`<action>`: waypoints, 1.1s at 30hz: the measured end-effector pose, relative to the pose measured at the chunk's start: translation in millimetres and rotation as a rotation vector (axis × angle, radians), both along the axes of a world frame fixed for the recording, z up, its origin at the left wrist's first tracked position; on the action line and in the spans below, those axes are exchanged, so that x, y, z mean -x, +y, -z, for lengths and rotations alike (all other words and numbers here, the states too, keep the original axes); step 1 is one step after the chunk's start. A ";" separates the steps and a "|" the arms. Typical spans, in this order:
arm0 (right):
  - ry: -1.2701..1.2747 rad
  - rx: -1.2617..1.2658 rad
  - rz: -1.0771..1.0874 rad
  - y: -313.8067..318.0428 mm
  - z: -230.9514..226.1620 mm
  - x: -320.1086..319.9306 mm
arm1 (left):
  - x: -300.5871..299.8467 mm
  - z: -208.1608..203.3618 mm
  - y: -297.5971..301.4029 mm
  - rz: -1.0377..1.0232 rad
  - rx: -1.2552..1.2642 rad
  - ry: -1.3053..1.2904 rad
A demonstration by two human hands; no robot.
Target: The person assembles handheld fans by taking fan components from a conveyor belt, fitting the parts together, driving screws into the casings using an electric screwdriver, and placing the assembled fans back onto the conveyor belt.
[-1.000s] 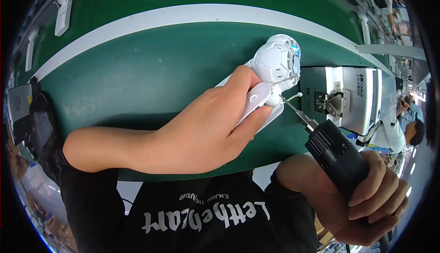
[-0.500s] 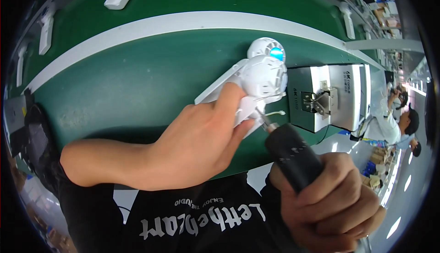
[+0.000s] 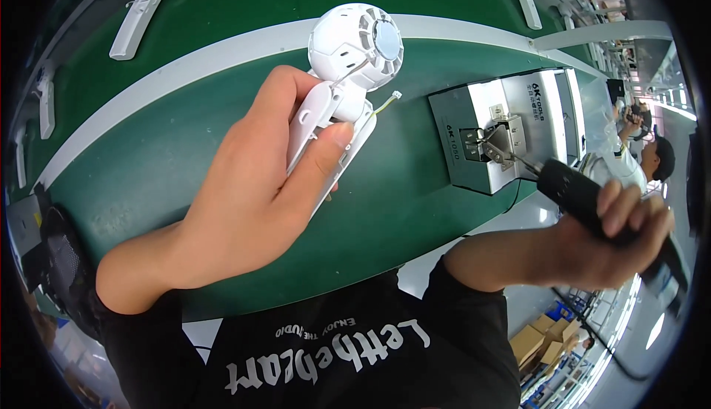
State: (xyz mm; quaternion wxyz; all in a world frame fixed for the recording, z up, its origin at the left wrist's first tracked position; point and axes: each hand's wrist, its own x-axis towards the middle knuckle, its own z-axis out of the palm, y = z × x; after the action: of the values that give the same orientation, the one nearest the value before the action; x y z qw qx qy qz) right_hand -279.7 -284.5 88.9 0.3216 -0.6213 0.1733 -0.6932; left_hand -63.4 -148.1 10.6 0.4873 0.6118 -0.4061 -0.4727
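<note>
The left hand is closed around a white plastic device with a ball-shaped head and a long, slim handle; the thumb presses along the handle, and a fingertip shows at its far edge. The head is smooth, with faceted panels, slotted openings and one flat, round, greyish disc. From the neck comes a thin, pale cable with a small white plug. The device is over a matt dark-green work surface, left of the box.

The right hand, a little blurred, grips a black cylindrical electric screwdriver. Its thin metal bit points at a shiny, angular steel bracket; whether they touch, I cannot tell. This bracket is on a box-shaped machine with dark and white faces.

Farther away, a smooth white curved strip crosses the green, and beyond it lie similar white devices.
</note>
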 end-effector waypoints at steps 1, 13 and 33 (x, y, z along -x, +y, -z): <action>-0.001 -0.001 0.003 -4.5 2.3 -5.4 | -1.1 -0.5 -0.6 0.015 -0.007 -0.011; -0.100 -0.216 -0.494 -1.8 7.8 -11.3 | 0.2 5.0 1.4 0.021 -0.001 0.147; -0.262 -0.118 -0.557 47.4 24.4 -49.4 | 16.5 11.1 0.8 0.117 -0.048 0.153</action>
State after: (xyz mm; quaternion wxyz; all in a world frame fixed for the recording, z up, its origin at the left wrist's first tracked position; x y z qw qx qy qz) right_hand -230.3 -237.1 64.5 0.5541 -0.5307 -0.0064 -0.6414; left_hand -79.9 -147.3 -0.5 0.4737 0.5606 -0.3912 -0.5552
